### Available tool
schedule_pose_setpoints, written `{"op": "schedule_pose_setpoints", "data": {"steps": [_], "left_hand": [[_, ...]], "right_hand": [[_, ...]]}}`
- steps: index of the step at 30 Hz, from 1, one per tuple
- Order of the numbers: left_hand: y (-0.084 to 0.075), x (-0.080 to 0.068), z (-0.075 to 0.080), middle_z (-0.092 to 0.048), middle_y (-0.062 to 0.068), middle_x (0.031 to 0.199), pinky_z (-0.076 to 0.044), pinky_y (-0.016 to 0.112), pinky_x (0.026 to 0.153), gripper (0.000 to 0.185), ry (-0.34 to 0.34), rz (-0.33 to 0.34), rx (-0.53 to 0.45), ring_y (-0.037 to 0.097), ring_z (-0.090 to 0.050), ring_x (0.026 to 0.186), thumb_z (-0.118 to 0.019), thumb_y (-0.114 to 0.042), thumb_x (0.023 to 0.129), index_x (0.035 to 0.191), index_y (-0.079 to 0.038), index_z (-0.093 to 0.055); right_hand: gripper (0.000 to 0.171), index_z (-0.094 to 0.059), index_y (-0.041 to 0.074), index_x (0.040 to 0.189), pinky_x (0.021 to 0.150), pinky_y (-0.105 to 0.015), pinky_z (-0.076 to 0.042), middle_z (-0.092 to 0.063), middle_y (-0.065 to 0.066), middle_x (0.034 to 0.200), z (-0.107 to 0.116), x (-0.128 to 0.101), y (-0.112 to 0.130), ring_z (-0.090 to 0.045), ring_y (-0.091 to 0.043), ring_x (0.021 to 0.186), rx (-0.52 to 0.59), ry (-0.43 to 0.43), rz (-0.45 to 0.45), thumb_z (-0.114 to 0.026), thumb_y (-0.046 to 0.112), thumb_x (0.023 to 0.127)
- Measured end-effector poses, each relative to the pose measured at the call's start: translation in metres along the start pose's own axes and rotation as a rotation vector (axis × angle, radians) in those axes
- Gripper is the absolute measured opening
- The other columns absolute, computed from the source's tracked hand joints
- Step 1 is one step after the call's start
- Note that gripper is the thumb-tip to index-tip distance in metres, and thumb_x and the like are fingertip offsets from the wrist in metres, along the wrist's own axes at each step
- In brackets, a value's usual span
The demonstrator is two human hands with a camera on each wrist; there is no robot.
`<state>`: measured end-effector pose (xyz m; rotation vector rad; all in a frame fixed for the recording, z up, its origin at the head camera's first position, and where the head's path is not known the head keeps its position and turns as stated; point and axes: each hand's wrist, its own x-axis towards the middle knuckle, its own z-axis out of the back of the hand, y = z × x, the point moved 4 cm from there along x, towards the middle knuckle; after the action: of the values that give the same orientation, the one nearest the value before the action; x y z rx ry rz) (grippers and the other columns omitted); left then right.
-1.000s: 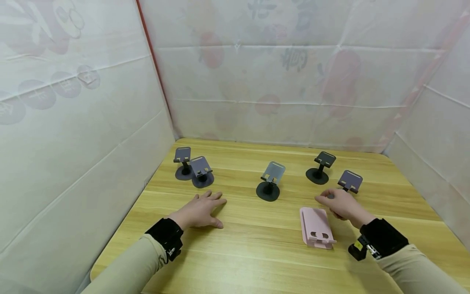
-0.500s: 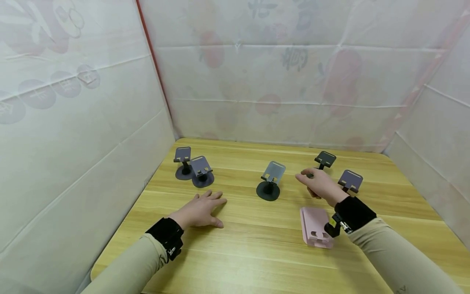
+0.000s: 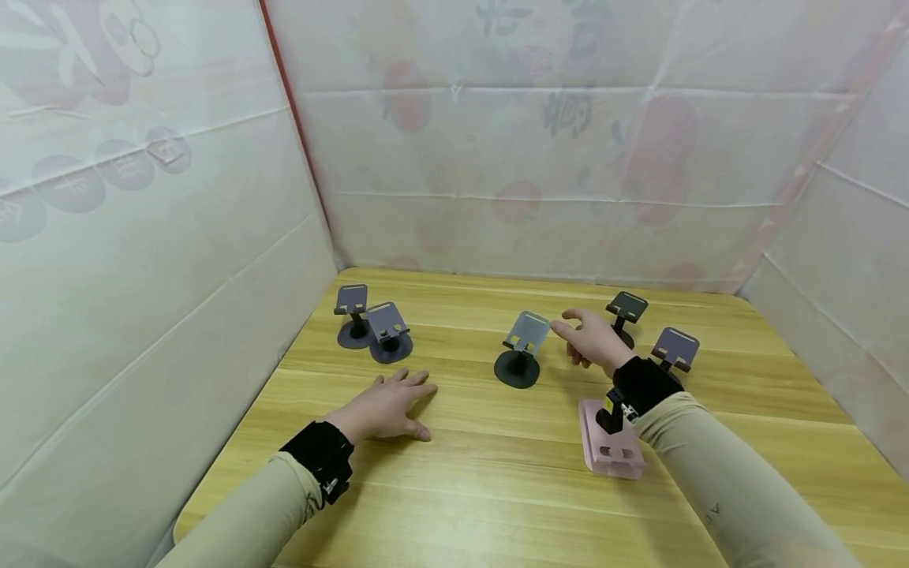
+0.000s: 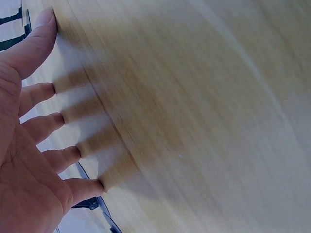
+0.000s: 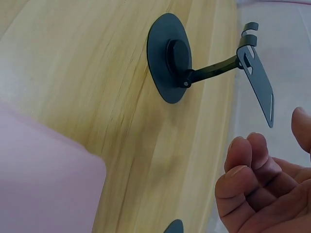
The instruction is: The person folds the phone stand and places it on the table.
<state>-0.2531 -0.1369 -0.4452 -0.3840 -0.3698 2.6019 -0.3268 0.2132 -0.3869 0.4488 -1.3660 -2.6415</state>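
- Wooden counter [image 3: 497, 489], draped walls.
- Left hand [image 3: 387, 409] flat, fingers spread — idle.
- Right hand [image 3: 591, 339] loosely curled, empty, near grey stand [image 3: 521, 347] at centre frame — clumsy reach could tip it.

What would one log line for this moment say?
left hand: flat on table | right hand: empty, beside grey-blue stand | pink stand: lying flat

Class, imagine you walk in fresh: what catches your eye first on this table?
The right hand hovers mid-table, fingers loosely curled, just right of the grey-topped phone stand. A pink folded stand lies flat near the front, under that forearm. The left hand rests flat on the wooden table.
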Motion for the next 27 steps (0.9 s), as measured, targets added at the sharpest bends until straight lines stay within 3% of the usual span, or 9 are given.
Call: {"op": "schedule_pose_setpoints", "data": {"steps": [7, 19, 27], "left_hand": [[0.000, 0.000, 0.000, -0.031, 0.008, 0.166, -0.020, 0.073, 0.117, 0.084, -0.002, 0.004, -0.006, 0.045, -0.022, 0.153, -0.079, -0.054, 0.085, 0.155, -0.020, -0.047], [0.001, 0.001, -0.001, -0.030, 0.008, 0.167, -0.019, 0.073, 0.117, 0.084, -0.002, 0.003, -0.012, 0.045, -0.021, 0.153, -0.079, -0.053, 0.085, 0.155, -0.020, -0.047], [0.001, 0.000, -0.002, -0.029, 0.010, 0.167, -0.018, 0.074, 0.116, 0.085, 0.002, -0.002, -0.013, 0.047, -0.020, 0.153, -0.079, -0.052, 0.085, 0.156, -0.019, -0.046]], "right_hand": [[0.062, -0.024, 0.008, 0.161, 0.066, -0.043, -0.041, -0.054, -0.020, 0.085, -0.011, 0.010, 0.001, -0.050, -0.033, 0.072, 0.018, -0.002, -0.005, -0.048, 0.034, 0.111], [0.059, -0.027, 0.007, 0.161, 0.066, -0.047, -0.044, -0.052, -0.010, 0.081, -0.028, 0.015, 0.001, -0.053, -0.038, 0.072, -0.022, -0.020, -0.010, -0.051, 0.026, 0.110], [0.042, -0.041, 0.004, 0.147, 0.069, -0.049, -0.045, -0.052, -0.010, 0.080, -0.028, 0.014, 0.002, -0.053, -0.043, 0.076, -0.015, -0.021, 0.014, -0.052, 0.021, 0.110]]}}
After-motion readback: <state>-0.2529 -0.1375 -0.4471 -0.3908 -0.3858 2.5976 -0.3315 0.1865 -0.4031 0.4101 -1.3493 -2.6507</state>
